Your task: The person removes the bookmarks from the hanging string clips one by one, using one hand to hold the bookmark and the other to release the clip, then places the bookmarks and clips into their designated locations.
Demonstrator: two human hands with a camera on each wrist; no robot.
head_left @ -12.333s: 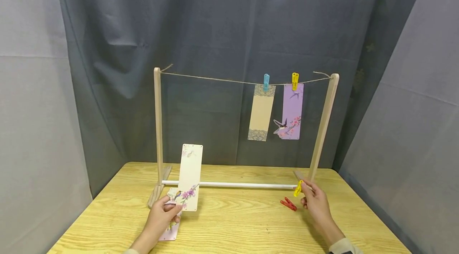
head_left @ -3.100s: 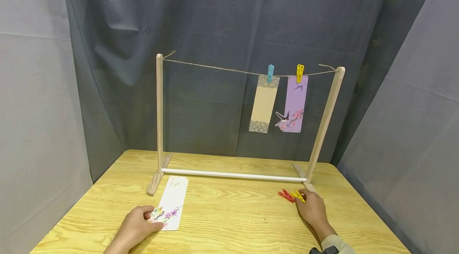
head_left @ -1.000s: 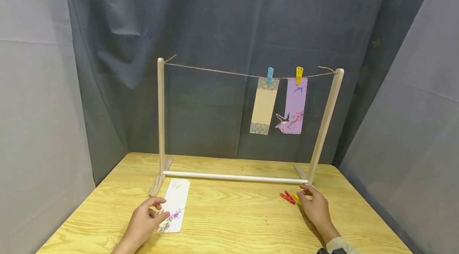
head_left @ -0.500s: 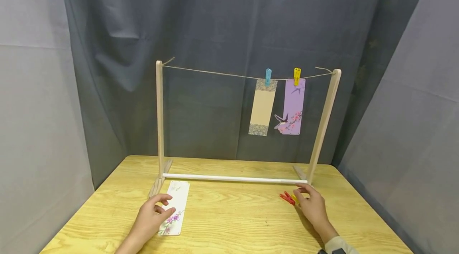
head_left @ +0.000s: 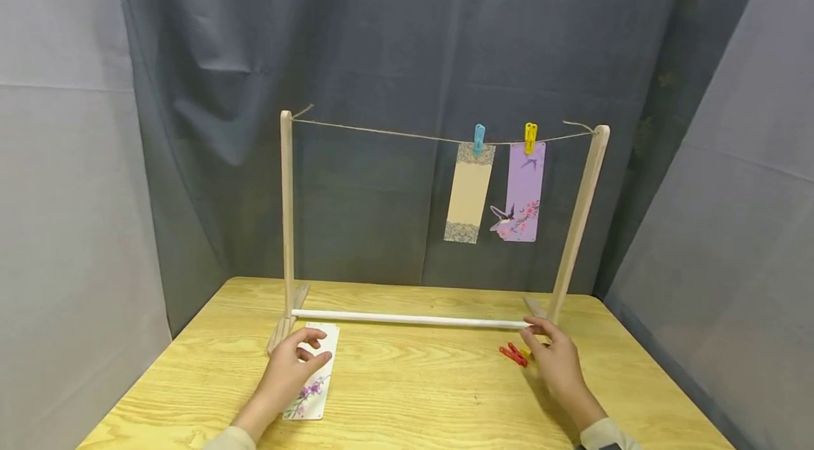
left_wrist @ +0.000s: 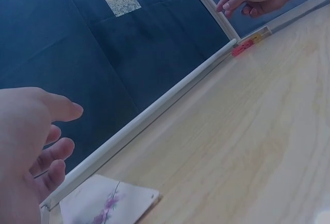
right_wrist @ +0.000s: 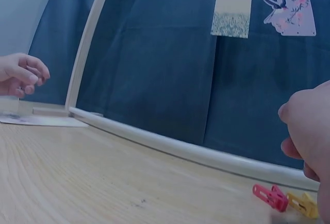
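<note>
The left hand (head_left: 289, 369) hangs over the near side of the white rod (head_left: 413, 319), by its left end, fingers loosely bent, thumb held apart, nothing in its grasp. The right hand (head_left: 557, 365) hangs by the rod's right end, also loosely bent and holding nothing, thumb and forefinger pointing left. The white card (head_left: 316, 395) lies flat below the left hand, partly hidden by it, just on the near side of the rod, its long axis running roughly crosswise to it; the left hand is much the nearer. A red clip (head_left: 513, 354) and a yellow clip (right_wrist: 303, 204) lie side by side near the rod's right end, beneath the right hand. Above the rod, toward its right, a tan card (head_left: 469, 193) and a purple card (head_left: 524, 185) hang from a string (head_left: 381, 131).
</note>
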